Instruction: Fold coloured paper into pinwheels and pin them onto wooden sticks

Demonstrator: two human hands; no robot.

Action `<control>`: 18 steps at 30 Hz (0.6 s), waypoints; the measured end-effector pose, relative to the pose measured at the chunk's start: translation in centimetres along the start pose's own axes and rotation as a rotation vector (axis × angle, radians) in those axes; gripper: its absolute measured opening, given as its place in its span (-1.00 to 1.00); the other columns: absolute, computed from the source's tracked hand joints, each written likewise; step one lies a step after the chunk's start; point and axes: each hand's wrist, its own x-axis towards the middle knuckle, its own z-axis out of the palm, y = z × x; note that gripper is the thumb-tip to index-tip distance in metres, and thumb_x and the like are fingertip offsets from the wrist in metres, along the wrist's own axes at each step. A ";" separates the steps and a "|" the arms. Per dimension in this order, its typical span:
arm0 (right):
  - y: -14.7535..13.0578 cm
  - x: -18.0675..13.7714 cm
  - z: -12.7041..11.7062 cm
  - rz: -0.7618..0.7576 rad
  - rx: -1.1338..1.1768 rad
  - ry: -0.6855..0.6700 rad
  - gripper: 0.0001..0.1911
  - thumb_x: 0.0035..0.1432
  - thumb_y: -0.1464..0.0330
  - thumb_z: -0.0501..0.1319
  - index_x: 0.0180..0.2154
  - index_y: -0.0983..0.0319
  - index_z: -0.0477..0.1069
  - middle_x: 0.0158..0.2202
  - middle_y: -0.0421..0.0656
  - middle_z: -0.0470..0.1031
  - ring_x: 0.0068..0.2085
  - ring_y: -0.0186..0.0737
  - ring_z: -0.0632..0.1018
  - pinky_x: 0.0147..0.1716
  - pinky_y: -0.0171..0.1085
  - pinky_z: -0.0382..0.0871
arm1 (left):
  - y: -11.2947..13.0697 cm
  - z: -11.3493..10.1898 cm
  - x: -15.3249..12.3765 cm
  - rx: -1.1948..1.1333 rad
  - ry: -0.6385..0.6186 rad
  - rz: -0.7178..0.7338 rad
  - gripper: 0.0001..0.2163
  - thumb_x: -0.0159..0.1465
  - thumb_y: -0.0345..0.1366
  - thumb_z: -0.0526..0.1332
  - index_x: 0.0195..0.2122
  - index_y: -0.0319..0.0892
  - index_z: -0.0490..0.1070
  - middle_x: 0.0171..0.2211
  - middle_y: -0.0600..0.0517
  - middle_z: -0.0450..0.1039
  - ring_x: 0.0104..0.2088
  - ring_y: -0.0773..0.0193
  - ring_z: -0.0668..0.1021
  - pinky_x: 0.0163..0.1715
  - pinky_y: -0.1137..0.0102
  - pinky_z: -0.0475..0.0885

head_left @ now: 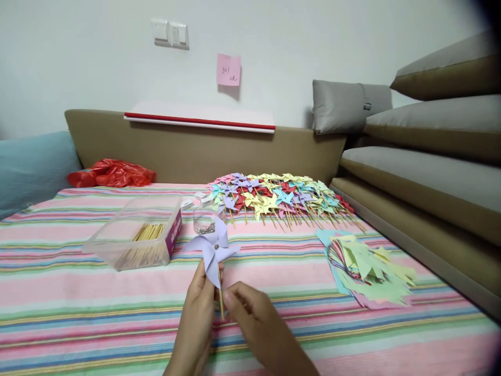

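Observation:
A lilac paper pinwheel [221, 254] on a thin wooden stick stands upright before me, a small metal fastener at its middle. My left hand [198, 303] is closed around it, just under and behind the paper blades, which hide part of the fingers. Lower down, my right hand [254, 316] is curled, its thumb and fingers at the stick near its bottom end. Just beyond the blades sits a clear round container [203, 224] of small metal fasteners. To its left is a translucent plastic box [111, 245] with several wooden sticks [151, 233] in it.
A heap of colourful pinwheels [274, 201] lies at the back of the striped cloth [117, 324]. At right are cut paper pieces [376, 277]. A red plastic bag [117, 172] lies back left; stacked grey-brown cushions [430, 172] line the right side.

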 end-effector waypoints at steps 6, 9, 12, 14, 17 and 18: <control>0.8 1.0 2.6 0.027 0.161 0.049 -0.55 0.29 -0.02 0.14 -0.40 0.22 0.34 -0.45 -0.24 0.32 -0.38 -0.29 0.34 -0.35 -0.30 0.25 | 0.3 0.7 -0.3 -0.122 0.076 -0.132 -0.59 0.12 -0.01 0.39 -0.09 -0.11 0.47 -0.48 0.18 0.34 -0.51 0.38 0.33 -0.55 0.52 0.21; 1.5 1.2 2.5 0.047 0.206 0.065 -0.49 0.24 -0.10 0.16 -0.41 0.22 0.35 -0.45 -0.23 0.35 -0.38 -0.27 0.38 -0.32 -0.29 0.29 | 0.3 0.8 -0.3 -0.150 0.057 -0.150 -0.52 0.13 0.03 0.39 0.00 -0.09 0.44 -0.53 0.22 0.24 -0.58 0.42 0.21 -0.63 0.52 0.10; 2.2 1.2 1.5 0.045 0.183 0.077 -0.46 0.23 -0.13 0.15 -0.42 0.22 0.37 -0.47 -0.22 0.38 -0.39 -0.26 0.41 -0.32 -0.28 0.31 | -0.3 0.5 0.1 -0.149 0.008 -0.119 -0.57 0.21 0.09 0.31 -0.03 -0.08 0.46 -0.54 0.21 0.18 -0.55 0.37 0.24 -0.59 0.49 0.20; 2.4 1.5 -0.2 0.027 0.115 0.143 -0.45 0.26 -0.13 0.12 -0.41 0.22 0.39 -0.50 -0.22 0.38 -0.41 -0.25 0.41 -0.35 -0.29 0.29 | -1.0 0.3 0.5 -0.145 -0.002 -0.092 -0.57 0.24 0.15 0.26 -0.10 -0.11 0.48 -0.48 0.14 0.28 -0.49 0.34 0.31 -0.50 0.45 0.29; 1.5 3.6 -5.1 -0.036 -0.146 0.342 -0.44 0.30 -0.12 0.05 -0.41 0.20 0.39 -0.52 -0.23 0.37 -0.43 -0.23 0.42 -0.38 -0.28 0.28 | -2.0 0.2 1.1 -0.155 0.004 -0.124 -0.49 0.20 0.23 0.25 -0.13 -0.15 0.50 -0.35 0.06 0.39 -0.45 0.33 0.36 -0.45 0.42 0.32; 1.0 4.8 -7.3 -0.056 -0.303 0.397 -0.42 0.30 -0.13 0.02 -0.43 0.20 0.38 -0.53 -0.21 0.38 -0.44 -0.21 0.44 -0.39 -0.27 0.29 | -2.3 0.2 1.2 -0.162 0.007 -0.143 -0.46 0.17 0.25 0.26 -0.14 -0.15 0.51 -0.34 0.05 0.39 -0.47 0.34 0.36 -0.47 0.42 0.29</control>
